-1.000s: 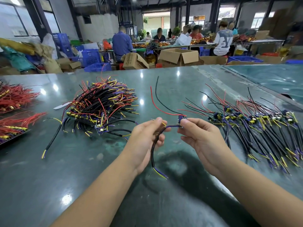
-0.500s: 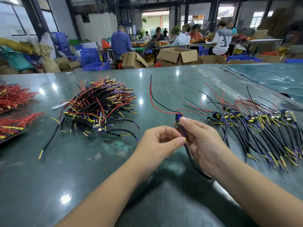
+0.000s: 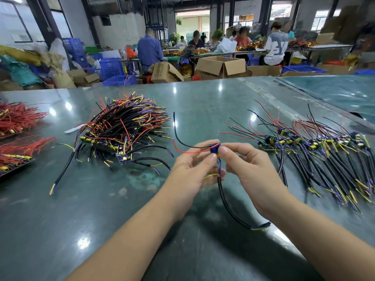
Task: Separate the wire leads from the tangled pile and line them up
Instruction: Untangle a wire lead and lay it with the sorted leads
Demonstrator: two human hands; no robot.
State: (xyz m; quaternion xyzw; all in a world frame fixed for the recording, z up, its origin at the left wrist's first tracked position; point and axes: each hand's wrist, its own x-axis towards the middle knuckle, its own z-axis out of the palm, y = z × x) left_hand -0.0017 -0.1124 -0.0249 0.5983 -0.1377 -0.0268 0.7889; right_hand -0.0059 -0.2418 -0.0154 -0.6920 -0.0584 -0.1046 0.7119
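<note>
Left hand (image 3: 192, 171) and right hand (image 3: 249, 169) pinch one wire lead's (image 3: 227, 203) small blue board, black cable dangling.

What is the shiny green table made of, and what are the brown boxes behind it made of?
The table looks like polished stone or a glossy coated top: it mirrors the ceiling lights as bright spots and has cloudy mottling. Which one, I cannot tell. The boxes look like plain matte cardboard, brown with folded-open flaps.
</note>
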